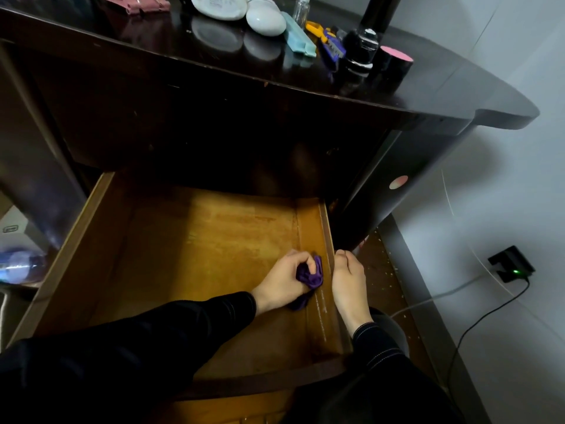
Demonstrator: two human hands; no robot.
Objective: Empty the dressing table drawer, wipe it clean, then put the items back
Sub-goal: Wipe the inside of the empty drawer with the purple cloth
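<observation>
Lying seemingly front-to-back in the drawer point(171, 258), purple cloth point(312, 275) fills the left hand point(282, 284).

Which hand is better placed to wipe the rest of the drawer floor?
Left. The left hand grips the purple cloth inside the drawer, down on its floor, so it can probably just sweep across. The right hand holds no cloth and rests on the drawer's right wall.

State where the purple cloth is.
Head view: the purple cloth sits in the left hand, on the drawer floor by its right wall, near the right hand.
</observation>
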